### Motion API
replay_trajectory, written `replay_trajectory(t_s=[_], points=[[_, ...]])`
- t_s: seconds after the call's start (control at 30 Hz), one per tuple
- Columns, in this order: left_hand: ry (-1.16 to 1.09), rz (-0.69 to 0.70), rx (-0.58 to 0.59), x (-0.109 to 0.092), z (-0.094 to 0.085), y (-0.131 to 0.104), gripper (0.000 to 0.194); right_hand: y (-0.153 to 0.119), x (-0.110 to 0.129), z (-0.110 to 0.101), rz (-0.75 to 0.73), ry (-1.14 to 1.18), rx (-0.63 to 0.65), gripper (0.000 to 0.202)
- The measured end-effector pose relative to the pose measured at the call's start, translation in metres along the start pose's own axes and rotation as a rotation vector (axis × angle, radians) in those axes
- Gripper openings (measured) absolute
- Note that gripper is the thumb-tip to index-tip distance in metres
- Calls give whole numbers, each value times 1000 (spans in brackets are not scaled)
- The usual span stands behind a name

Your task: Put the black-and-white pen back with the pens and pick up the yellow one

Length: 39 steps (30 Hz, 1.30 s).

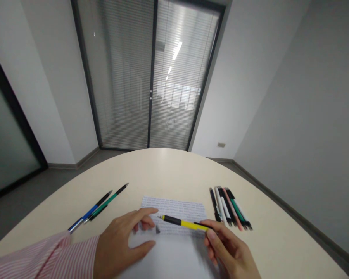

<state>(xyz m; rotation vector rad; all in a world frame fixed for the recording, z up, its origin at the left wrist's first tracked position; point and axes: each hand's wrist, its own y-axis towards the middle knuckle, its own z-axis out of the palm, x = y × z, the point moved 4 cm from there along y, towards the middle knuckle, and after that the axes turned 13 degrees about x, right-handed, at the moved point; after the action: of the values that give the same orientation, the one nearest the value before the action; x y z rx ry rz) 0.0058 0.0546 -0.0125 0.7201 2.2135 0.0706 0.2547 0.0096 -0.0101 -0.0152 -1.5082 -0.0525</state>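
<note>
A yellow pen with a black grip (189, 224) is pinched between the thumb and fingers of my right hand (231, 248). Its tip points left over a sheet of paper (177, 252), whose upper part carries lines of small writing. My left hand (123, 238) is open above the sheet's left side, thumb and fingers apart, close to the tip but not touching it. A small dark grey piece (158, 229) shows just under the tip; I cannot make out what it is.
A blue pen (91, 210) and a green pen (109, 200) lie slanted on the table's left. To the right, several pens (228, 207) in white, black, pink and green lie side by side. The round table's edge (163, 148) curves ahead, before a glass partition with blinds (128, 77).
</note>
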Motion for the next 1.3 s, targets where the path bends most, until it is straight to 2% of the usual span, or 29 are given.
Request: replay_trajectory(t_s=[0.07, 0.2, 0.33, 0.47, 0.63, 0.83, 1.03, 1.3], points=[[-82, 37, -23, -5, -6, 2, 41, 0, 2, 1, 11, -5, 22, 47], [-192, 39, 26, -15, -14, 8, 8, -1, 3, 3, 32, -33, 90, 47], [-308, -27, 47, -12, -13, 10, 5, 0, 4, 4, 40, -45, 97, 49], [-387, -39, 81, -13, -14, 10, 3, 0, 2, 4, 38, -52, 106, 49], [-619, 55, 21, -22, -18, 10, 11, 1, 1, 3, 39, -33, 113, 47], [-808, 32, -3, -19, -14, 7, 13, 2, 2, 3, 44, 4, 94, 48], [-837, -17, 85, -19, -10, 5, 34, 2, -1, 1, 40, 23, 37, 46], [-918, -10, 66, -19, -7, -1, 33, 4, -6, -2, 25, 71, 81, 42]])
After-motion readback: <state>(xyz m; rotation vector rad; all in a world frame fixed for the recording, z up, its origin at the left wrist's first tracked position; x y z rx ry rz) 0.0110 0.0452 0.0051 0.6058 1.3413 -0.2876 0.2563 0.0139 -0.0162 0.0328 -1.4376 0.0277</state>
